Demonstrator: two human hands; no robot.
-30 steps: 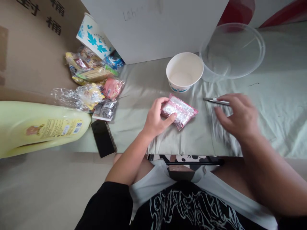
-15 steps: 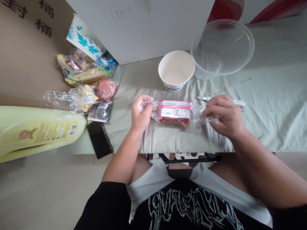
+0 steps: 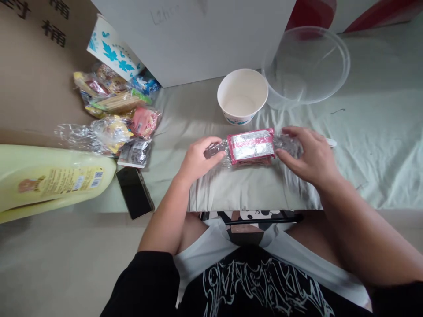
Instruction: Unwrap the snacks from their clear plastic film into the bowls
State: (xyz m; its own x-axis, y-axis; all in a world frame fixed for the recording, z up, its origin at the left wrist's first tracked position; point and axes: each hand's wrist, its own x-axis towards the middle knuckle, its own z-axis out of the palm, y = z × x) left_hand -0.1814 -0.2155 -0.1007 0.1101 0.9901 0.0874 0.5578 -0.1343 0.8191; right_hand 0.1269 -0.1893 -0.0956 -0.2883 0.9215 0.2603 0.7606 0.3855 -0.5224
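Observation:
A pink and silver-white packet (image 3: 251, 145), with clear plastic wrap sticking out at both ends, lies on the cloth in front of me. Around its left end my left hand (image 3: 202, 159) is open, thumb and fingers apart with the loose wrap between them. My right hand (image 3: 309, 154) is also open at the other end, its thumb beside the packet and crinkled wrap under its fingers. Past the right hand pokes the white handle of a thin tool (image 3: 331, 142); the hand hides the rest. Just behind the packet stands a white paper bucket (image 3: 243, 99).
A large clear plastic tub (image 3: 307, 94) stands back right, before a white box (image 3: 205, 44). At left are bagged snacks (image 3: 112, 103), a leaf-patterned paper cup (image 3: 114, 50), a pink round pack (image 3: 144, 122), a phone (image 3: 135, 192) and a yellow jug (image 3: 56, 176).
The packet has shifted right and slightly away from me, tilting a little. Both hands have gone from pinching the stretched wrap ends to spread fingers. The tool's blade end is now hidden.

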